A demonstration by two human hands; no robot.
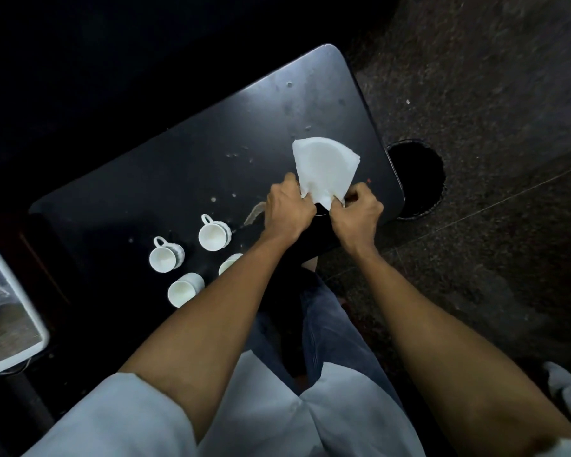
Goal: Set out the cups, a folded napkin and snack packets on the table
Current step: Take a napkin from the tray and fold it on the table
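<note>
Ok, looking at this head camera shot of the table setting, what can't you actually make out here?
- Fourth cup, head view: mostly hidden by the left forearm.
- Napkin, lower tip: covered by the left hand and right hand pinching it.
- Snack packets: none visible; far left is too dark.
- Box: cut by the left edge, contents blurred.
- Hole beside the table: too dark inside.

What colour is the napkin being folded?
White, plain; the napkin shows clearly in the head view.
</note>
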